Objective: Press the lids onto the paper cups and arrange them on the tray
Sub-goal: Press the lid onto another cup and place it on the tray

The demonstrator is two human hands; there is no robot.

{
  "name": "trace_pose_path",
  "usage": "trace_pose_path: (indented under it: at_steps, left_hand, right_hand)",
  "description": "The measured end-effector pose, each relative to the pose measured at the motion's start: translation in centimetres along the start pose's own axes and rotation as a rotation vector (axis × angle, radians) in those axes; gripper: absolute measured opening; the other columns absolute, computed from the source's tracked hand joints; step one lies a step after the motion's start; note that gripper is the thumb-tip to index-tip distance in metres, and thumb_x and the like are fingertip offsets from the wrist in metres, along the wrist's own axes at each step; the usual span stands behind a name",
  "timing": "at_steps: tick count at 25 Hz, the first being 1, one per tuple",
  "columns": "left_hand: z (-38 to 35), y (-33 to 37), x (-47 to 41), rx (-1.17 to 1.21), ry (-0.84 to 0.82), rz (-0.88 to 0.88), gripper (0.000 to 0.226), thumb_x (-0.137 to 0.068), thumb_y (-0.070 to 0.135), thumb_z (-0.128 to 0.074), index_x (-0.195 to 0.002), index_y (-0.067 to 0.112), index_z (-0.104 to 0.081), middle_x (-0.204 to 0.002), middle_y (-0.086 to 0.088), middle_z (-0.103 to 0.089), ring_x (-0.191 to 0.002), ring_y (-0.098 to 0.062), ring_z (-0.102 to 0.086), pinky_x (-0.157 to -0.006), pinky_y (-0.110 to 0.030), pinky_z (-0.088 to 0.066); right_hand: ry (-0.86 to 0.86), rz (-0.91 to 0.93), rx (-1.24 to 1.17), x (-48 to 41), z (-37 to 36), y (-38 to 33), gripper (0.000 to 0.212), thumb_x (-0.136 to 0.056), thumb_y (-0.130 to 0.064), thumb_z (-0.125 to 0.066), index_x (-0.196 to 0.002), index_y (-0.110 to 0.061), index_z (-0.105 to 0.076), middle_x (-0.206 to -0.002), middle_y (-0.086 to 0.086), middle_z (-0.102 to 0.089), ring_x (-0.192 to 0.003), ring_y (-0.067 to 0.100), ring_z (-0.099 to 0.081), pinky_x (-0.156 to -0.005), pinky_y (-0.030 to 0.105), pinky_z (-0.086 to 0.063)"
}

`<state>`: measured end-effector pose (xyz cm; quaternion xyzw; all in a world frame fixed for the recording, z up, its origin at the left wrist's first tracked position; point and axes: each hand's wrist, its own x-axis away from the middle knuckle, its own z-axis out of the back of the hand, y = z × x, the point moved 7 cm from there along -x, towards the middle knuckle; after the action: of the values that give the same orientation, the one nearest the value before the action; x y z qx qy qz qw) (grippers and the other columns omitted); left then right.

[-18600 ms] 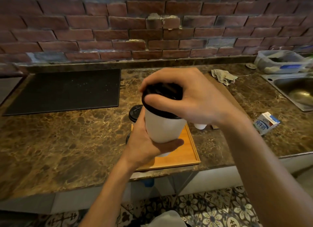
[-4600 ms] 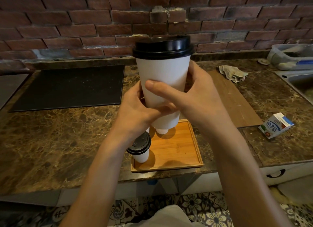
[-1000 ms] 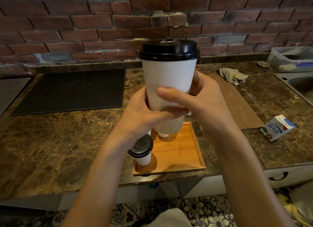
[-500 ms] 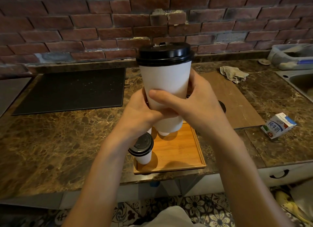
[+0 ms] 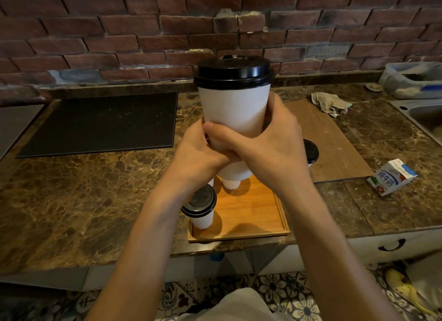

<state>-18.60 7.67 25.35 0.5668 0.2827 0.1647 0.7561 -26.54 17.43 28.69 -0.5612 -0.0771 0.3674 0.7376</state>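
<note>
- White paper cup point(image 5: 233, 112) with a black lid point(image 5: 233, 71) is held upright in the air, close to the camera, above a wooden tray point(image 5: 251, 213) on the counter.
- Both hands wrap the cup's lower half: the left hand point(image 5: 193, 150) closes around it from the left, and the right hand point(image 5: 270, 143) closes around it from the right, its thumb lying across the front. The two-handed hold likely keeps the tall cup steady while the lid's seating is checked.
- The lid looks level and fully seated on the rim, so the cup seems ready to go down on the tray.
- On the tray, a small lidded cup point(image 5: 201, 208) stands at the near left corner; the base of another cup point(image 5: 231, 183) shows at the far edge, its top hidden by the hands.
- Most of the tray's right side is bare wood, leaving room for the held cup.
- One more lidded cup point(image 5: 310, 153) stands off the tray, on a brown board point(image 5: 334, 139) to the right, mostly hidden by the right hand.
- Farther right on the marble counter point(image 5: 83, 189) lies a small milk carton point(image 5: 392, 177), with a crumpled cloth point(image 5: 330, 104) behind it near the brick wall point(image 5: 119, 33).
</note>
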Motion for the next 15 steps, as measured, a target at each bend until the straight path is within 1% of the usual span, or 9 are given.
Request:
trace_pose_path:
  at_steps: [1, 3, 5, 8, 9, 12, 14, 15]
  left_hand:
    - [0.0, 0.2, 0.0, 0.008, -0.012, -0.008, 0.047, -0.070, 0.004, -0.079, -0.102, 0.031, -0.057, -0.088, 0.018, -0.070, -0.087, 0.010, -0.065, -0.065, -0.004, -0.049]
    - [-0.1, 0.6, 0.1, 0.029, -0.038, -0.008, 0.047, -0.067, 0.014, -0.081, -0.102, 0.034, -0.056, -0.092, 0.024, -0.070, -0.089, 0.006, -0.066, -0.066, -0.005, -0.049]
    - [-0.2, 0.8, 0.1, 0.043, -0.060, 0.006, 0.044, -0.066, 0.022, -0.079, -0.103, 0.033, -0.057, -0.093, 0.023, -0.070, -0.090, 0.003, -0.066, -0.067, -0.007, -0.050]
    - [-0.8, 1.0, 0.2, 0.048, -0.114, 0.006, 0.040, -0.069, 0.021, -0.078, -0.102, 0.033, -0.058, -0.091, 0.025, -0.069, -0.089, 0.004, -0.065, -0.065, -0.007, -0.049]
    - [-0.9, 1.0, 0.3, 0.053, -0.136, 0.010, 0.042, -0.069, 0.022, -0.078, -0.105, 0.031, -0.058, -0.094, 0.022, -0.069, -0.091, 0.002, -0.065, -0.067, -0.008, -0.050]
    - [-1.1, 0.9, 0.4, 0.071, -0.166, 0.017, 0.061, -0.066, 0.032, -0.080, -0.120, 0.022, -0.056, -0.107, 0.011, -0.069, -0.099, -0.006, -0.066, -0.076, -0.018, -0.054]
    - [-1.2, 0.9, 0.4, 0.059, -0.147, 0.012, 0.065, -0.064, 0.036, -0.079, -0.122, 0.021, -0.055, -0.109, 0.009, -0.068, -0.101, -0.007, -0.065, -0.078, -0.022, -0.055]
    - [-1.1, 0.8, 0.4, 0.051, -0.130, 0.013, 0.064, -0.064, 0.035, -0.080, -0.122, 0.022, -0.056, -0.108, 0.010, -0.068, -0.101, -0.006, -0.065, -0.077, -0.021, -0.055]
  right_hand:
    - [-0.012, -0.011, -0.047, -0.2, 0.3, 0.1, 0.078, -0.064, -0.053, -0.082, -0.128, -0.022, -0.052, -0.112, -0.011, -0.063, -0.103, 0.007, -0.061, -0.082, 0.033, -0.057]
    - [-0.039, -0.026, -0.128, -0.5, 0.7, 0.2, 0.073, -0.065, -0.047, -0.085, -0.127, -0.023, -0.054, -0.111, -0.012, -0.065, -0.098, 0.002, -0.063, -0.078, 0.026, -0.058]
    - [-0.079, -0.032, -0.191, -0.7, 0.8, 0.4, 0.070, -0.067, -0.042, -0.085, -0.127, -0.023, -0.055, -0.111, -0.010, -0.066, -0.099, 0.003, -0.065, -0.078, 0.025, -0.059]
    - [-0.149, -0.053, -0.300, -0.7, 0.7, 0.9, 0.066, -0.066, -0.037, -0.083, -0.124, -0.021, -0.057, -0.110, -0.006, -0.068, -0.099, 0.007, -0.067, -0.078, 0.028, -0.060]
    - [-0.179, -0.061, -0.325, -0.7, 0.6, 1.1, 0.064, -0.066, -0.035, -0.081, -0.124, -0.021, -0.057, -0.110, -0.005, -0.068, -0.100, 0.008, -0.067, -0.079, 0.028, -0.060]
    - [-0.271, -0.064, -0.358, -0.8, 0.5, 1.4, 0.061, -0.068, -0.028, -0.079, -0.124, -0.018, -0.057, -0.112, -0.002, -0.068, -0.102, 0.012, -0.067, -0.082, 0.032, -0.059]
    - [-0.303, -0.056, -0.339, -1.0, 0.5, 1.5, 0.062, -0.069, -0.027, -0.078, -0.126, -0.018, -0.056, -0.113, -0.002, -0.068, -0.103, 0.012, -0.067, -0.082, 0.031, -0.059]
    - [-0.308, -0.051, -0.324, -1.0, 0.4, 1.5, 0.062, -0.069, -0.028, -0.078, -0.126, -0.018, -0.056, -0.113, -0.003, -0.067, -0.102, 0.010, -0.067, -0.081, 0.028, -0.058]
